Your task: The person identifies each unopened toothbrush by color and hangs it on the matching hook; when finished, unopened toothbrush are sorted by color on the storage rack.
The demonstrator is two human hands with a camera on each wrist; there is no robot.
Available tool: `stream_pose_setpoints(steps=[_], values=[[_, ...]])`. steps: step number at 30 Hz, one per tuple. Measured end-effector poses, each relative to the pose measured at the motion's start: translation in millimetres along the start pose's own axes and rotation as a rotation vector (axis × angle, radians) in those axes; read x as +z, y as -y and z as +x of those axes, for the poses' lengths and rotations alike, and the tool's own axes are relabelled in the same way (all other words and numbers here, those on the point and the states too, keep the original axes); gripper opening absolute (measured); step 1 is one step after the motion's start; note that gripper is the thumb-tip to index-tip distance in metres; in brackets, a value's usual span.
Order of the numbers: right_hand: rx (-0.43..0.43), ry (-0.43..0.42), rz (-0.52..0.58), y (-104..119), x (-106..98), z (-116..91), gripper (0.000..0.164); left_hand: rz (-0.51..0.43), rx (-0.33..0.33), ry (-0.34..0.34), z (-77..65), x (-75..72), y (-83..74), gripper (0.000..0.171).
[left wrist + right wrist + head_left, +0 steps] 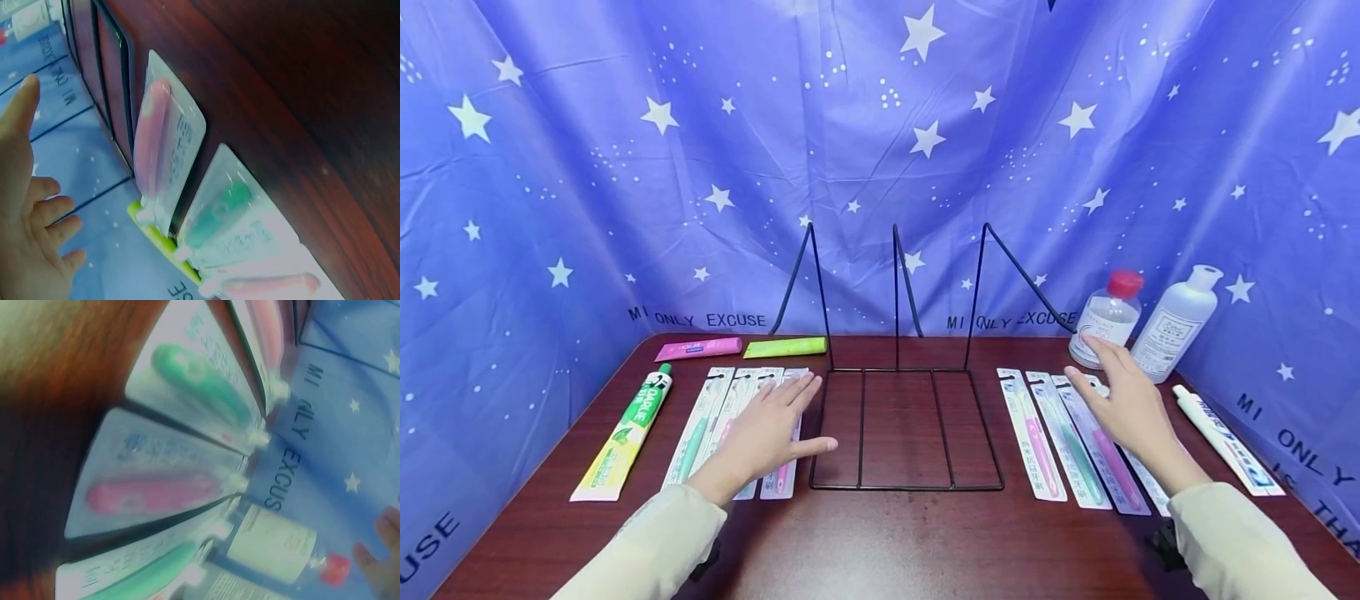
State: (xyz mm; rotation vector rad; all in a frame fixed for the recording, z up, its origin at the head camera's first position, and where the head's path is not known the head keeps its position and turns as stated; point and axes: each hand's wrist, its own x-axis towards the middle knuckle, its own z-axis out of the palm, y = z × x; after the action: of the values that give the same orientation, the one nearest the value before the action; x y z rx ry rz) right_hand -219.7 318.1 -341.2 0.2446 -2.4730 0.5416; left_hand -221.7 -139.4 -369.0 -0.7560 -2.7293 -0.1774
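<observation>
My left hand (760,437) is spread, palm down, over several packaged toothbrushes with green and pink handles. One green-handled toothbrush (694,442) shows beside the wrist, and a pink-handled toothbrush (153,134) stands out in the left wrist view. On the other side, my right hand (1120,408) reaches over a second row of packaged toothbrushes, fingers extended and holding nothing. A pink-handled toothbrush (1037,446) lies at that row's inner end. The right fingertips overlap the lower part of a clear bottle with a red cap (1125,284). Between the hands stands a black wire rack (906,487).
A green-and-yellow toothpaste tube (625,437) lies far left. Behind the left row are a pink tube (700,348) and a lime tube (786,347). A white bottle (1176,325) and a white toothpaste tube (1228,442) sit at right. A starry blue curtain (850,150) borders the table.
</observation>
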Motion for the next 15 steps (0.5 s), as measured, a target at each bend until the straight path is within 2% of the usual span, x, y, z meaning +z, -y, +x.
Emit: stream_pose_setpoints(steps=[6, 11, 15], values=[[0.049, 0.015, 0.048, -13.2, -11.3, -6.4, 0.058, -0.005, 0.034, 0.069, 0.9, 5.5, -11.4, 0.093], [0.074, 0.008, 0.063, -26.3, -16.4, -11.7, 0.058, 0.023, 0.03, 0.151, 2.2, 10.8, -15.7, 0.097], [0.13, 0.009, 0.07, -35.3, -22.1, -15.9, 0.056, 0.019, 0.018, 0.182, 3.4, 13.3, -16.7, 0.1]])
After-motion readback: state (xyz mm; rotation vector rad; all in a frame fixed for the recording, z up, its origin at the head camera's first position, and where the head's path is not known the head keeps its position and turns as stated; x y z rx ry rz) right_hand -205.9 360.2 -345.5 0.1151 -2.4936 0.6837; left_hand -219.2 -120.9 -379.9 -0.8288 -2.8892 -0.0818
